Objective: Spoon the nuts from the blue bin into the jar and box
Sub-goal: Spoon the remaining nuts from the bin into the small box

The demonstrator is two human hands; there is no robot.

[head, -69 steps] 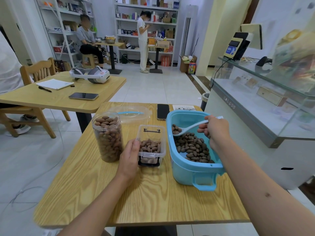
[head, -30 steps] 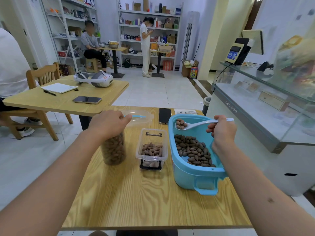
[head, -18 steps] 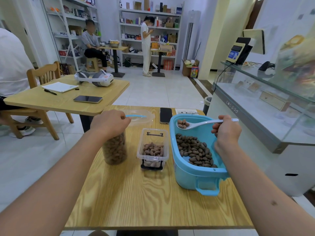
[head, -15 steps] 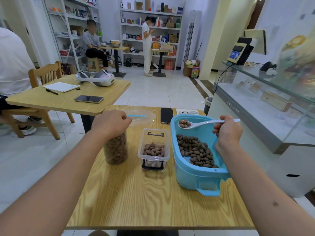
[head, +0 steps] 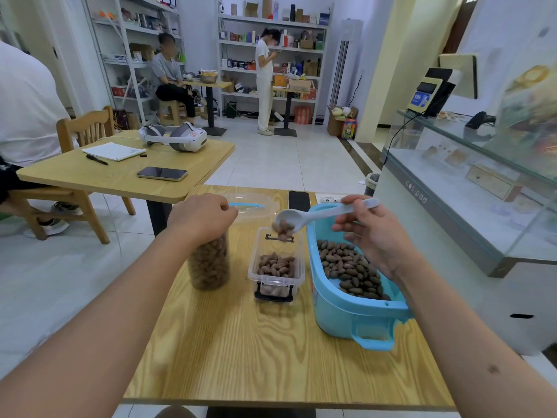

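**Q:** One view only, from the head camera. Which step does it show, and how should that step be done well?

**A:** It shows a pour. The white spoon (head: 304, 215) is tipped over the far end of the clear box (head: 275, 263), and a few nuts (head: 283, 229) are dropping from its bowl, blurred in the air. The box stands between the jar (head: 209, 262) on the left and the blue bin (head: 355, 292) on the right, just beside the bin. A good pour probably keeps the bowl low and over the middle of the opening. Here the nuts fall near the far rim, so some could bounce out onto the table (head: 271, 357). Tilting slowly would likely let them slide off rather than scatter.

**Q:** How do the hands grip?

**A:** The right hand (head: 372, 233) pinches the far end of the spoon handle between thumb and upper fingers; the lower fingers are loosely spread and hold nothing. The left hand (head: 202, 218) lies over the top of the jar with its fingers curled down round the mouth, steadying it.

**Q:** Where do the nuts stand overall?

**A:** The jar looks nearly full and the box partly filled. A shallow layer of nuts remains in the near half of the bin, so the task appears well along.
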